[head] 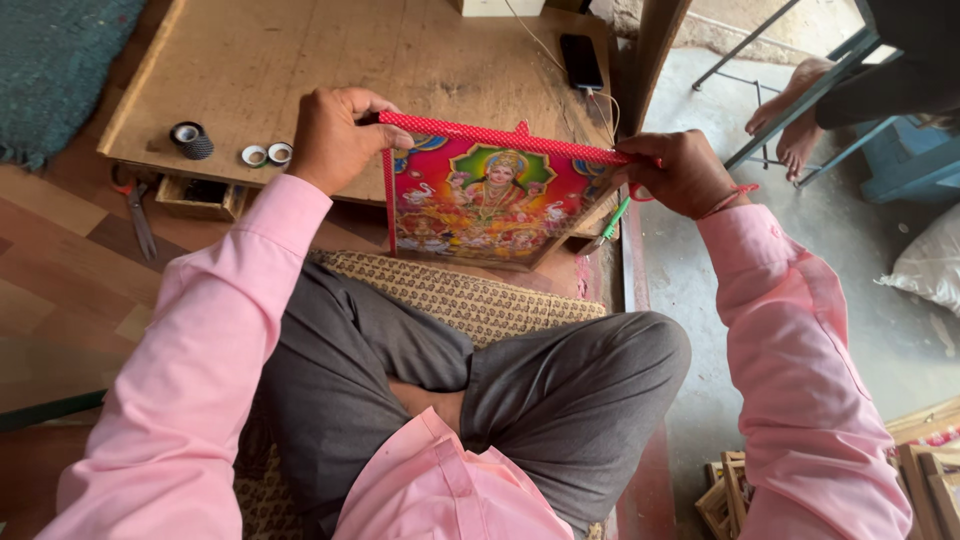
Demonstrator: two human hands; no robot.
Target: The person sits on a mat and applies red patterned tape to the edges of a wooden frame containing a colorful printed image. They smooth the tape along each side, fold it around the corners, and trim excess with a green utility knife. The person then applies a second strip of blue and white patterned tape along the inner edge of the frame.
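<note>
A low wooden desk [300, 60] fills the top of the view, and a person in pink sleeves sits cross-legged on a patterned mat [480, 300] at its near edge. Between the hands stands a colourful framed picture [480, 205], tilted up against the desk's near edge, its top and left sides bound with red dotted tape [500, 138]. The picture looks stiff, flat and light — best gripped at its upper corners, where nothing can crease; the tape itself is soft, thin and likely sticky. The left hand [340, 140] is closed over the upper left corner, thumb pressing the tape down. The right hand [680, 172] pinches the tape's free end just past the upper right corner. Farther along the desk lie a black phone [581, 60], near its far right corner, and small tape rolls [267, 154] near the front left edge — scissors [135, 210] rest on the floor beside.
</note>
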